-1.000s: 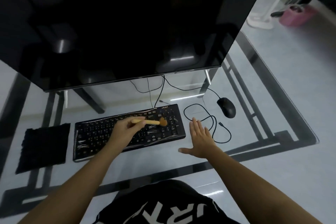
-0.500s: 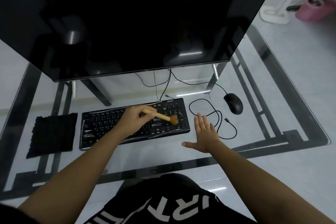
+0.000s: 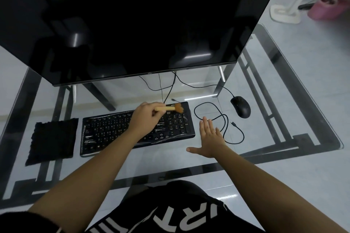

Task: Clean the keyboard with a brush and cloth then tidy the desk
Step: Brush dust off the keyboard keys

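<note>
A black keyboard (image 3: 108, 130) under glossy clear film lies flat on the glass desk (image 3: 151, 159), its long side running from 9 to 3 o'clock. A small brush (image 3: 168, 108) with a pale wooden handle and tan bristles lies nearly level over its 1 o'clock corner, bristles towards 3 o'clock, gripped by the left hand (image 3: 145, 117). A dark, rough-edged cloth (image 3: 52, 139) lies flat just beside the keyboard at 9 o'clock

"RT" on black garment (image 3: 180, 195)

A large dark monitor (image 3: 132, 24) fills the upper view. Below its right corner lies a black mouse (image 3: 241, 107) beside a looped black cable (image 3: 206, 102). A pink bucket (image 3: 325, 8) stands far right.
</note>
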